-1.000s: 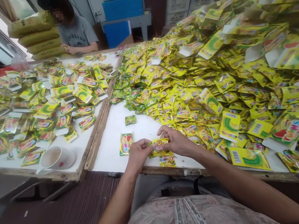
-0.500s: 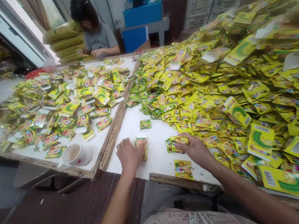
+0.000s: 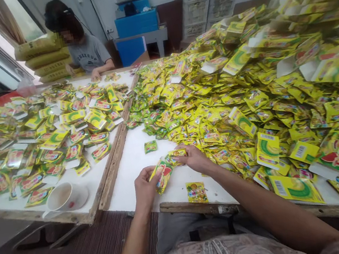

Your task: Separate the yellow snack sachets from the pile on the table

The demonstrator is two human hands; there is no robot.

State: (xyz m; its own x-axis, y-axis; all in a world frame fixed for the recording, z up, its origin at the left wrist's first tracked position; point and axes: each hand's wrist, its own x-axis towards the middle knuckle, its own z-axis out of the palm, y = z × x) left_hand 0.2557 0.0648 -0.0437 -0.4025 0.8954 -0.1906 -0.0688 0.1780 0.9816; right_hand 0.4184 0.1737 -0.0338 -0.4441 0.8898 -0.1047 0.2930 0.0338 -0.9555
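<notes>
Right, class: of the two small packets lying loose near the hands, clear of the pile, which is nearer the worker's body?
The yellow packet, beside the wooden front edge; the green packet lies farther back, beyond the left hand.

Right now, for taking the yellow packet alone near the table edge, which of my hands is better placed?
Probably the right hand: it is closer to the yellow packet, though it holds small packets; the left hand, farther off, holds a box.
</notes>
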